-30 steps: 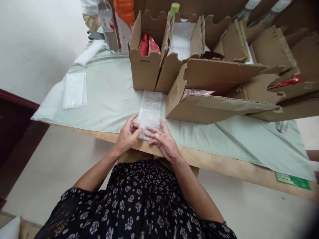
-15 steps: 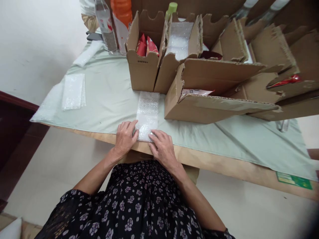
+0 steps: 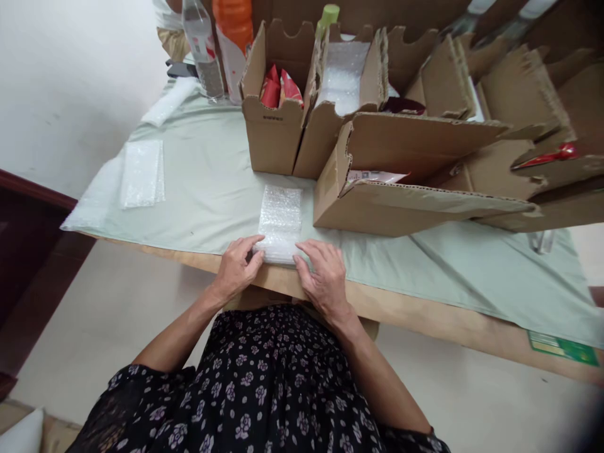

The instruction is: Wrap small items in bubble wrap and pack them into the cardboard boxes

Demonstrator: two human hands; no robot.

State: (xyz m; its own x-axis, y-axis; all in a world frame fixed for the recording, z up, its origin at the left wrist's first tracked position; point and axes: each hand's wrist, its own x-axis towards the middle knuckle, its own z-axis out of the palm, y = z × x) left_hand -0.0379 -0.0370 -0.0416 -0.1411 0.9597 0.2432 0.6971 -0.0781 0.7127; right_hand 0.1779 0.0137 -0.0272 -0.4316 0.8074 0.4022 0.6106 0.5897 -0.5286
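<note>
A strip of bubble wrap (image 3: pixel 282 214) lies on the green cloth at the table's front edge, its near end folded over. At the left side of that fold is my left hand (image 3: pixel 236 267), thumb and forefinger apart and touching the wrap's edge. My right hand (image 3: pixel 323 274) rests at the right side of the fold, its thumb and fingers spread apart and its fingertips on or beside the wrap. Neither hand is closed round the wrap.
Cardboard boxes (image 3: pixel 274 141) stand behind the wrap and to the right, some with red packets. Folded bubble wrap (image 3: pixel 143 173) lies at the left. Bottles (image 3: pixel 233 38) stand at the back left. A green card (image 3: pixel 561 347) is at the right front edge.
The strip of bubble wrap looks shorter, its far end nearer to me and its near end folded. My right hand has moved slightly right and its fingers are spread wider.
</note>
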